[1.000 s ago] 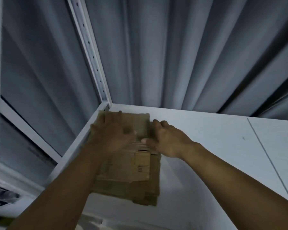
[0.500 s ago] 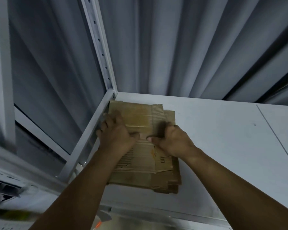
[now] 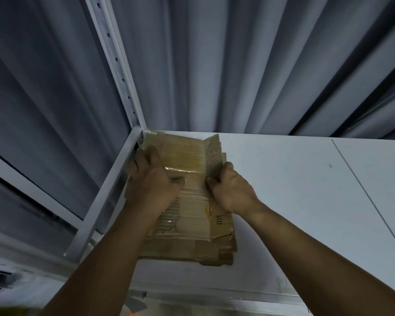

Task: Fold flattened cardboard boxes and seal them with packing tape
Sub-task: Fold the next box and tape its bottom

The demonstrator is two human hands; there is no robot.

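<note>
Stack (image 3: pixel 187 224): flattened boxes on the shelf (image 3: pixel 294 201), in its left rear corner.
Left hand (image 3: pixel 152 181): flat on top, fingers curled over the left edge.
Right hand (image 3: pixel 230 190): pinching the right edge.
Handling: probably light, stiff, slippery with old tape; hold both side edges.

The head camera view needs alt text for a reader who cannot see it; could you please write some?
Two bare hands, left hand and right hand, press on a stack of flattened cardboard boxes lying in the corner of a white shelf, beside its perforated upright post, grey curtains behind.
</note>
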